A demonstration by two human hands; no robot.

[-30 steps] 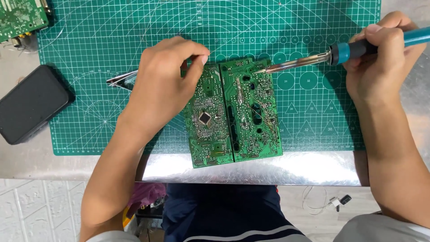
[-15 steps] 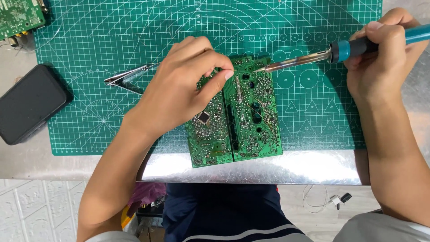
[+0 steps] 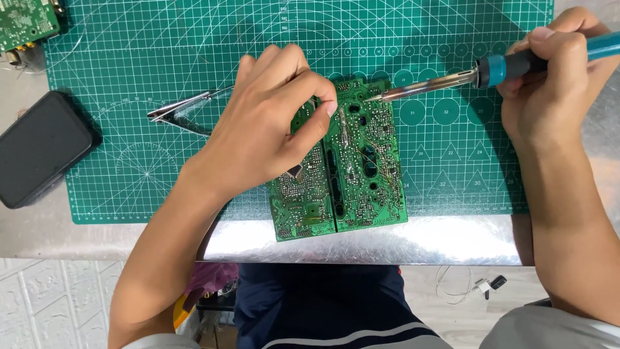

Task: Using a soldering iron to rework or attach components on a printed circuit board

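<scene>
Moved: since a second ago my left hand (image 3: 268, 129) has slid up and right across the board, away from the tweezers, while my right hand has hardly shifted.
Cutting mat (image 3: 129, 58): green, gridded, under nearly everything; I judge it is there to spare the steel table (image 3: 387, 242) from heat.
Circuit board (image 3: 368, 161): green, solder side up, lying at the mat's near edge and reaching onto the bare metal, between my two hands.
Left hand: fingers curled, thumb and forefinger pinched near the board's top middle. Something thin may be nipped there, perhaps solder wire, but I cannot tell. The palm lies over the board's left half, which likely steadies it.
Right hand (image 3: 555, 71): clenched around the blue handle of the soldering iron (image 3: 445, 83), pen-fashion, well right of the board so the long shaft reaches in.
Iron tip: at the board's upper edge, just beside my left fingertips; touching or hovering, I cannot say.
In the way: my left hand hides much of the board's left side.
Black case (image 3: 42, 148): off the mat's left edge, well apart.
Tweezers (image 3: 187, 108): on the mat, just left of my left hand, untouched.
Second board (image 3: 22, 22): top left corner, partly out of view.
</scene>
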